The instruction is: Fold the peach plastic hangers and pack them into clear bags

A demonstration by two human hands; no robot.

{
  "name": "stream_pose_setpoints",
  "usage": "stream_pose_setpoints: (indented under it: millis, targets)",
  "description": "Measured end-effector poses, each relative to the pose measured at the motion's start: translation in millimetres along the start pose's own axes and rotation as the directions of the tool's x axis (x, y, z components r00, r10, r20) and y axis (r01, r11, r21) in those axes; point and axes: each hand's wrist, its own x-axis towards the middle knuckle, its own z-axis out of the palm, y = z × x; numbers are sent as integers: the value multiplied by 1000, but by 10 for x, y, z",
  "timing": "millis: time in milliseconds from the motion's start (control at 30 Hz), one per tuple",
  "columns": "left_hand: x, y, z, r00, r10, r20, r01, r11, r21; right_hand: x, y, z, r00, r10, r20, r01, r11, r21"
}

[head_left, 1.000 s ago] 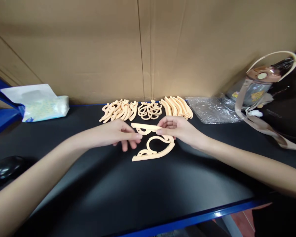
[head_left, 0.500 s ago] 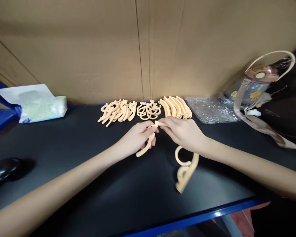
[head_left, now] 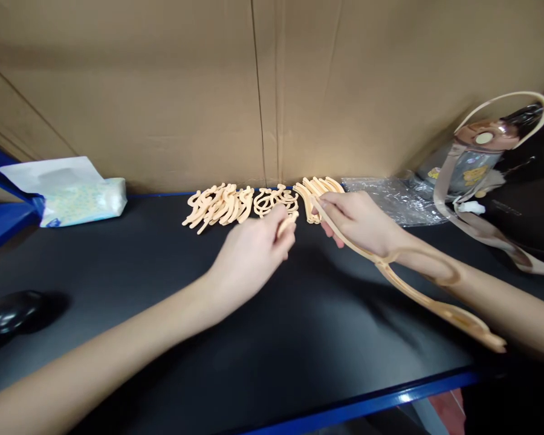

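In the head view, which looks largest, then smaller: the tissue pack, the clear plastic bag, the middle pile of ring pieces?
1. tissue pack
2. clear plastic bag, partly hidden, so close to the first
3. pile of ring pieces, clearly smallest

Black, blue-edged counter (head_left: 272,338). Along its back, left to right: tissue pack (head_left: 81,196), beige hooks (head_left: 217,204), rings (head_left: 272,199), bars (head_left: 315,188), plastic bag (head_left: 390,193), strapped bottle (head_left: 471,163).

Left hand (head_left: 252,251) pinches a small beige piece (head_left: 286,224) — fingers closed. Right hand (head_left: 360,220) grips a long hanger (head_left: 408,289), near the curved-parts pile (head_left: 320,190) on the bench (head_left: 208,338).
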Motion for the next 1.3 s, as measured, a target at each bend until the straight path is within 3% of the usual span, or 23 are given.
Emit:
stream_pose_setpoints:
  millis: [133, 300, 500, 667, 767, 833, 867, 900, 933, 1000, 1067, 1133, 1167, 1233, 1300]
  targets:
    - [487, -335, -226, 993, -110, -40, 111, 994, 10, -92, -54, -130, 993, 34, 116, -82, 889, 450]
    - [1000, -787, -354, 948, -248, -197, 278, 951, 138, -178, -156, -120, 984, 72, 163, -161, 759, 631]
    - [931, -909, -345, 927, -202, -316, 290, 920, 262, -232, -114, -95, 983, 123, 136, -183, 569, 802]
    - [746, -753, -385, 942, -161, -294, 222, 957, 187, -200, -46, -100, 984, 175, 35, -124, 531, 838]
    - [579, -554, -330, 971, -171, -168, 179, 983, 29, -177, -11, -72, 977, 205, -56, -71, 561, 824]
    - [425, -405, -266, 982, -183, 50, 189, 965, -181, -162, 24, -45, 968, 209, -136, -12, 581, 814]
    - [342, -339, -233, 941, -177, 289, 294, 852, -434, -151, 48, -32, 961, 210, -179, 21, 591, 807]
    - [262, -284, -202, 869, -166, 466, 435, 704, -561, -138, 77, -22, 952, 212, -221, 51, 603, 796]
    - [190, -245, -174, 818, -155, 554, 529, 582, -618, -121, 112, -14, 943, 213, -256, 72, 619, 782]
    - [83, -218, -130, 797, -187, 574, 588, 453, -670, -82, 191, -9, 932, 203, -301, 83, 688, 721]
    - [29, -239, -99, 817, -231, 529, 572, 449, -687, -52, 259, -12, 935, 135, -328, 78, 824, 561]
    - [16, -269, -74, 820, -236, 521, 566, 475, -674, -51, 287, -9, 940, -8, -342, 99, 963, 250]
    - [16, -274, -62, 818, -233, 526, 565, 491, -663, -64, 279, 0, 940, -94, -329, 122, 990, 66]
    - [21, -253, -39, 814, -213, 541, 561, 533, -633, -114, 223, 44, 934, -265, -240, 203, 946, -253]
    - [23, -199, -18, 812, -185, 554, 545, 579, -606, -177, 135, 113, 906, -415, -84, 332, 819, -468]
